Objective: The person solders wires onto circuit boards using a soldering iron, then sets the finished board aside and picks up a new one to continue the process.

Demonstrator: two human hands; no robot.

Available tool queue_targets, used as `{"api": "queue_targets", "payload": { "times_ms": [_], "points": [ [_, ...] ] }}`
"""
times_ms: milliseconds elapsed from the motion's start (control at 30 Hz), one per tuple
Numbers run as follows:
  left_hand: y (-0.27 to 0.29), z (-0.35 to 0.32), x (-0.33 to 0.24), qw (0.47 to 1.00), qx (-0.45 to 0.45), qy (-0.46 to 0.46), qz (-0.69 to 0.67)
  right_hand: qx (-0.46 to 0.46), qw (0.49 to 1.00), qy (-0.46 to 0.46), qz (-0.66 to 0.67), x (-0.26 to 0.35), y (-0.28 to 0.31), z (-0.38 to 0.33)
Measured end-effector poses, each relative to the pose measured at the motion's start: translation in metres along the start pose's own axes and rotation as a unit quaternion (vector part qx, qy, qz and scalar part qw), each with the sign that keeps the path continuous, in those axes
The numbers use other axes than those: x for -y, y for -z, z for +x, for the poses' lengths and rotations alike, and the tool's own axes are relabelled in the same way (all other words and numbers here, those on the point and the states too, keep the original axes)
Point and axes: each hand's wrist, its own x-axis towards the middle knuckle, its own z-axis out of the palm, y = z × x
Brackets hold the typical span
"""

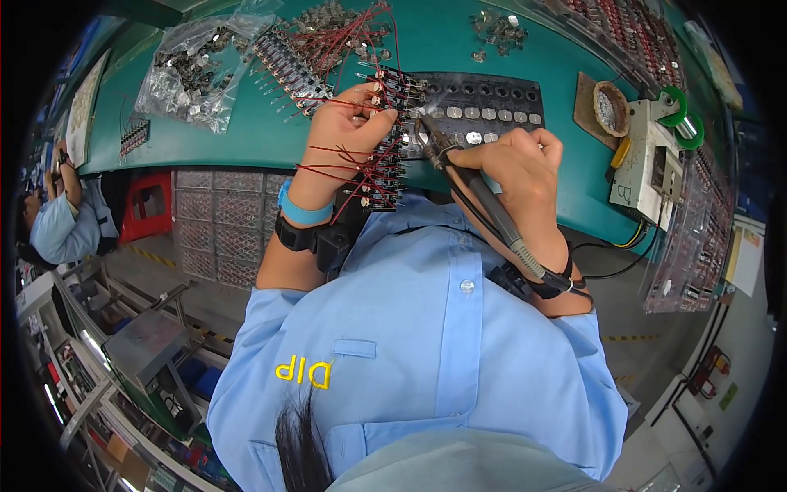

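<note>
My left hand point(336, 135) grips a long dark circuit board strip point(384, 176) with thin red wires trailing from it across my wrist. The strip stands along the left end of a black tray point(534, 97) with rows of round pockets. Shiny silver metal pieces point(489, 113) sit in its nearer rows. My right hand point(520, 176) is closed round a soldering iron point(494, 205), held like a pen. The iron's tip is at the strip's right edge, over the tray's left end; exact contact is too small to tell. A faint wisp of smoke rises there.
Another wired board strip point(287, 66) lies on the green bench point(328, 16), beside a clear bag of metal parts point(193, 78). Loose metal parts point(498, 33) lie at the back. Right are a soldering station point(643, 160), solder spool point(687, 129) and round tip-cleaner dish point(611, 111). A co-worker point(65, 205) sits far left.
</note>
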Motion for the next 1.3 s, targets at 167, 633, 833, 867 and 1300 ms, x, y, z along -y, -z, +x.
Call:
{"api": "queue_targets", "payload": {
  "times_ms": [167, 633, 833, 867, 1300],
  "points": [
    [-0.0012, -0.0008, -0.0024, 1.000, -0.001, 0.003, -0.004, 0.005, 1.000, -0.015, -0.005, 0.0009, 0.0001, 0.0008],
    [-0.0024, -0.0009, -0.0038, 1.000, -0.002, -0.001, -0.009, -0.001, 1.000, 0.009, 0.004, -0.0024, -0.0011, 0.0020],
    [0.0003, -0.0002, -0.0011, 1.000, 0.008, 0.005, -0.021, 0.024, 1.000, -0.011, 0.001, -0.0012, 0.0017, 0.0022],
    [0.0001, -0.0005, -0.0016, 1.000, 0.008, 0.005, -0.021, 0.024, 1.000, -0.009, 0.001, -0.0013, 0.0017, 0.0020],
    [-0.0019, -0.0021, -0.0054, 1.000, -0.002, 0.005, -0.005, 0.024, 1.000, -0.014, 0.001, -0.0009, 0.0022, 0.0017]
  ]
}}
